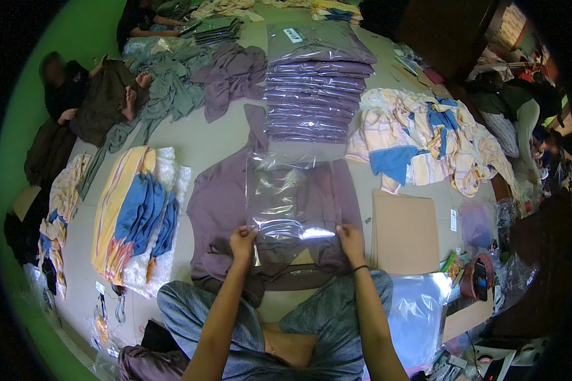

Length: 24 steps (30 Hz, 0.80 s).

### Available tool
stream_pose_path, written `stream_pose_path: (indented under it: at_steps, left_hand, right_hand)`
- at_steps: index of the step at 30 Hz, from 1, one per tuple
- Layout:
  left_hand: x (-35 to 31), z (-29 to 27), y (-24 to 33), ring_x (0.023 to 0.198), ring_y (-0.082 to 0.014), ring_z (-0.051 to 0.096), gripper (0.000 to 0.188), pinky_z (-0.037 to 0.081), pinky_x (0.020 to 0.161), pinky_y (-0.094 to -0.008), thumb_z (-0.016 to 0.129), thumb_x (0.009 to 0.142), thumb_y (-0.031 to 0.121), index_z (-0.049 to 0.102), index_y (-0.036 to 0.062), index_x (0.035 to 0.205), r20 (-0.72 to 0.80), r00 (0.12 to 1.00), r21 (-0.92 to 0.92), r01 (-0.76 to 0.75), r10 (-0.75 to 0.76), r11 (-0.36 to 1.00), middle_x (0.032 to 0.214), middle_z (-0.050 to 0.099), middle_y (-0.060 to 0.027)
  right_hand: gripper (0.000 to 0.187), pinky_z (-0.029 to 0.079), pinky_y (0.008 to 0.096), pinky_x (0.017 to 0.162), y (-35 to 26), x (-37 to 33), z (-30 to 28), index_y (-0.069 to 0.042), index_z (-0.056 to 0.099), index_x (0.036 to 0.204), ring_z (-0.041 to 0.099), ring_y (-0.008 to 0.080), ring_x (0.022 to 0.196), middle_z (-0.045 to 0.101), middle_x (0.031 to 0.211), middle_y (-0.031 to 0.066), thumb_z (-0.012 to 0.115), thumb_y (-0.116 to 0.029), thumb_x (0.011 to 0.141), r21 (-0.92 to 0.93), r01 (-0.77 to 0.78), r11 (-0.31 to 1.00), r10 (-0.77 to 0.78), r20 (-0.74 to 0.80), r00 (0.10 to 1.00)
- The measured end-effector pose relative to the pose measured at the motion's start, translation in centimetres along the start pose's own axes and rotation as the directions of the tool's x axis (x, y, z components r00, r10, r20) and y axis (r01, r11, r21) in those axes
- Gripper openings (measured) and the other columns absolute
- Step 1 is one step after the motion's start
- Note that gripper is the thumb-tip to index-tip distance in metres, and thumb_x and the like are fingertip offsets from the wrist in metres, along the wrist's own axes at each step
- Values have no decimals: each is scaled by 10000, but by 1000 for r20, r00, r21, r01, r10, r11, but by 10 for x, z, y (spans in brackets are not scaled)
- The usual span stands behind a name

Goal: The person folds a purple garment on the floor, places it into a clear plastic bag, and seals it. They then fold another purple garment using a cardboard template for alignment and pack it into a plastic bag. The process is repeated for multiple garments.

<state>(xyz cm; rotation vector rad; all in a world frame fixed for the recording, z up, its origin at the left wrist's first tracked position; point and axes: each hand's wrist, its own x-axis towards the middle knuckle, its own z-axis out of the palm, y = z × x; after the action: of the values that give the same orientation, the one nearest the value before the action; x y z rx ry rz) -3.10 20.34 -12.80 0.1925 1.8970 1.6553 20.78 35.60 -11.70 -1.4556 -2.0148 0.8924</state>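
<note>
A clear plastic bag (290,200) is held out flat in front of me, shiny creases across its lower part. My left hand (242,242) pinches the bag at its near left side, and my right hand (351,241) pinches it at the near right. Below the bag a mauve garment (217,206) lies spread on the floor, its near part bunched by my crossed legs. The garment shows through the film; whether any of it is inside the bag I cannot tell. Beyond stands a tall stack of bagged mauve garments (311,95).
Yellow-and-blue folded cloth (130,213) lies on bubble wrap to the left. On the right are a loose patterned cloth heap (419,140), brown cardboard sheets (405,232) and clear plastic bags (413,311). A seated person (76,95) and another person's arm (156,32) are far left.
</note>
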Motion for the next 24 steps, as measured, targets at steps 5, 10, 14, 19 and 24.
stream_pose_path:
  at_steps: [5, 10, 14, 19, 24]
  left_hand:
    - [-7, -36, 18, 604, -106, 495, 306, 408, 527, -230, 637, 727, 244, 541, -12, 864, 239, 928, 270, 218, -285, 938, 686, 538, -23]
    - [-41, -62, 26, 555, -89, 462, 259, 426, 498, -228, 609, 750, 294, 540, 46, 733, 462, 768, 303, 334, -444, 893, 628, 486, -5]
    - [-37, -57, 19, 461, -83, 417, 258, 435, 473, -234, 586, 771, 271, 539, 41, 663, 284, 927, 217, 188, -246, 958, 548, 433, 7]
    - [-24, -74, -5, 521, -120, 507, 234, 442, 478, -248, 546, 790, 226, 551, -7, 768, 267, 874, 236, 349, -406, 907, 637, 543, -51]
    - [-27, -87, -18, 595, -140, 562, 193, 452, 537, -237, 488, 810, 156, 544, -17, 872, 362, 853, 225, 311, -375, 923, 748, 601, -88]
  right_hand:
    - [303, 434, 351, 666, 22, -12, -21, 14, 590, 862, 565, 316, 745, 586, 776, 195, 548, -264, 750, -106, -56, 993, 89, 348, 933]
    - [247, 437, 326, 646, 25, -29, -42, 33, 592, 817, 564, 232, 692, 596, 765, 152, 574, -192, 717, -188, -111, 976, 196, 526, 827]
    - [228, 461, 264, 608, 19, -29, -41, 12, 589, 855, 568, 145, 682, 607, 755, 109, 587, -184, 737, 241, -513, 824, 294, 592, 750]
    - [141, 461, 239, 534, 20, -27, -39, 8, 589, 806, 558, 129, 601, 607, 731, 77, 580, -113, 734, 171, -547, 820, 296, 691, 660]
    - [114, 459, 216, 568, 12, -27, -38, -26, 585, 813, 575, 122, 633, 608, 734, 51, 561, -121, 754, 31, -364, 931, 221, 745, 629]
